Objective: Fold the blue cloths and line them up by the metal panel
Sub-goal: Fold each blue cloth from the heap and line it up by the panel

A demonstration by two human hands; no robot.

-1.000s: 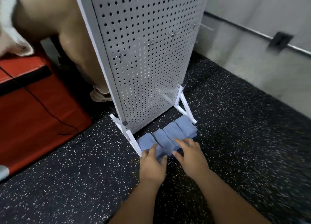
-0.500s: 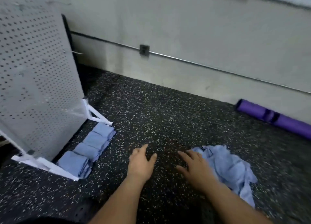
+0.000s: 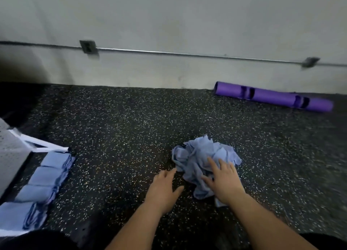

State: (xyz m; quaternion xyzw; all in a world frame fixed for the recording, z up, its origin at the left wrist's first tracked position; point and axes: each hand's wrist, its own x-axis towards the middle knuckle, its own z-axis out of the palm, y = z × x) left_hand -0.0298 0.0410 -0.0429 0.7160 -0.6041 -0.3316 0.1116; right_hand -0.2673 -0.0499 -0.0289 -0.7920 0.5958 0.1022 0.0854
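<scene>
The right hand (image 3: 223,182) lies on the near side of a crumpled heap of blue cloths (image 3: 197,156). Its fingers (image 3: 211,162) are spread and fairly straight, pressing flat on the fabric and gripping none of it. Most of the heap bunches up just beyond and to the left of these fingertips, and a loose corner pokes out under the wrist. The left hand (image 3: 163,189) is open as well, with fingers straight and close together and the thumb held out to the side. It hovers low over the speckled black rubber floor (image 3: 122,127); whether the palm touches the floor cannot be told. Its fingertips reach almost to the heap's left edge, though contact is not clear. Well off to the left of the left-hand fingers, four folded blue cloths (image 3: 48,172) sit side by side in a row, each touching the next. The row runs along the foot of the perforated metal panel (image 3: 11,156), just beside the panel's white base bracket (image 3: 45,146). Far past the right-hand fingertips, a purple tube with handle cut-outs (image 3: 272,98) lies at the bottom of the grey wall (image 3: 169,15). A thin metal conduit (image 3: 187,54) runs across that wall and passes an outlet box (image 3: 87,47).
</scene>
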